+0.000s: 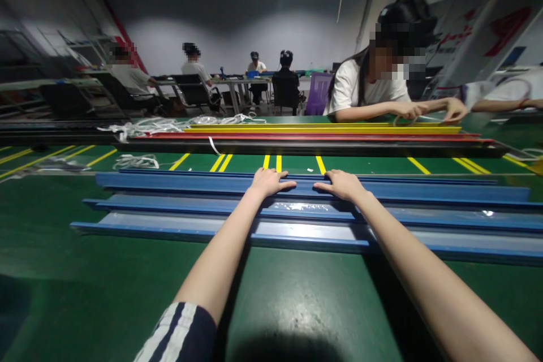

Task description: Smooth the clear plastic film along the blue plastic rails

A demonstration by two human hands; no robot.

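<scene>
Several long blue channel strips (169, 230) lie side by side across the green table, pale and shiny inside. On the farthest blue channel (424, 189) both of my hands rest near its middle, a short gap apart. My left hand (268, 182) has its fingers over the far edge, with the thumb stretched right along the strip. My right hand (343, 184) grips the same strip in mirror fashion, its thumb pointing left. The undersides of the fingers are hidden.
Beyond yellow tape lines (224, 163) lie black, red (318, 137) and yellow strips (322, 128). White cords (156, 127) lie bundled at the left, with another cord coil (136, 162) nearer. Across the table a co-worker (369, 87) handles a thin cord; other people sit behind.
</scene>
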